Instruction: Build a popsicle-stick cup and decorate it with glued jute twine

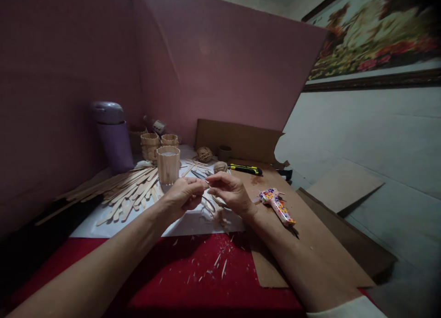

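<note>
Pinching a thin strand of twine (207, 182) between both hands at the middle of the frame, I have my left hand (182, 195) curled shut on one end and my right hand (230, 192) nipping the other with thumb and fingers. Loose loops of it trail down onto the white sheet (193, 224) just below. Above and left of my hands stands a finished stick cup (168, 164), with more stick cups (159, 143) stacked behind it, so several look done. Plenty of loose craft sticks (127, 192) lie fanned at left, which suggests more remains. The glue gun (277, 205) rests on cardboard (303, 226) right of my hands, the twine ball (204, 153) further up.
</note>
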`<action>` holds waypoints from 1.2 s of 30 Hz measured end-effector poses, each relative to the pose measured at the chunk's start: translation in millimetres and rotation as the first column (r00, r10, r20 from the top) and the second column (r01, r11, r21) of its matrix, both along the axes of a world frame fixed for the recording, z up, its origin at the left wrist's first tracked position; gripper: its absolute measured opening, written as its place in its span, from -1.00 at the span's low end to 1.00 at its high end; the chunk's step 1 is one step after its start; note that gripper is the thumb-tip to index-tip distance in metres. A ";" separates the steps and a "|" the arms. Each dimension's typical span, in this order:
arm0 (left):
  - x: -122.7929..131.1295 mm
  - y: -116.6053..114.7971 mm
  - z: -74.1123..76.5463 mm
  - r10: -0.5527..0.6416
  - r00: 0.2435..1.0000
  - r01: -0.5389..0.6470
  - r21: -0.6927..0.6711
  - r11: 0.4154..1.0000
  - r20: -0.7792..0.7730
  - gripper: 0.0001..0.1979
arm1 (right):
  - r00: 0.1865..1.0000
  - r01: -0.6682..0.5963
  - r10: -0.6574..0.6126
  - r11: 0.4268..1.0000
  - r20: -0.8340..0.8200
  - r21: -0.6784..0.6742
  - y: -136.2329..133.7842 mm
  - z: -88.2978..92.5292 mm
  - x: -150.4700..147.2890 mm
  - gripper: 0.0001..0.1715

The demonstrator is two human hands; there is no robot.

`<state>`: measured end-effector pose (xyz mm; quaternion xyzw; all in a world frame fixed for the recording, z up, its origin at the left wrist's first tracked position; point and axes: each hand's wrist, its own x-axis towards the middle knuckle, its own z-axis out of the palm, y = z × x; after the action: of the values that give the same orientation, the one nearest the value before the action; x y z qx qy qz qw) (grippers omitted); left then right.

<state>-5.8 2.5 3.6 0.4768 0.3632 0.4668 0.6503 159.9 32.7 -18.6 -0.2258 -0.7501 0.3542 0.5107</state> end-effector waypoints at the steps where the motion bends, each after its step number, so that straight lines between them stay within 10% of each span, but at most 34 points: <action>1: 0.5 -0.3 0.0 -0.007 1.000 0.007 -0.002 1.000 -0.004 -0.68 | 1.000 0.006 -0.006 1.000 -0.017 -0.016 -1.1 0.5 -1.6 -0.76; 11: 1.6 -2.3 -0.6 -0.023 0.999 0.023 0.000 1.000 0.026 -0.74 | 0.964 0.138 -0.200 0.940 -0.177 -0.310 -14.5 8.5 -12.5 -0.71; 18: -3.7 9.1 -8.1 0.159 0.896 -0.043 0.275 0.960 -0.415 -0.75 | 0.870 -0.048 -0.232 0.838 -0.435 -0.543 -5.1 22.1 3.1 -0.57; 29: -20.8 14.8 0.4 0.441 0.625 -0.105 0.490 0.865 -0.644 -0.85 | 0.671 0.248 -0.547 0.801 -0.500 -0.544 22.2 27.3 31.5 -0.55; 36: -24.6 23.7 -2.8 0.461 0.616 -0.106 0.513 0.852 -0.639 -0.80 | 0.603 0.418 -0.663 0.737 -0.444 -0.532 34.0 22.8 43.9 -0.64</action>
<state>-30.3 26.2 0.7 0.6887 0.5568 0.3980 0.2393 203.8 66.7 4.1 -0.4128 -0.3552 0.3676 0.7538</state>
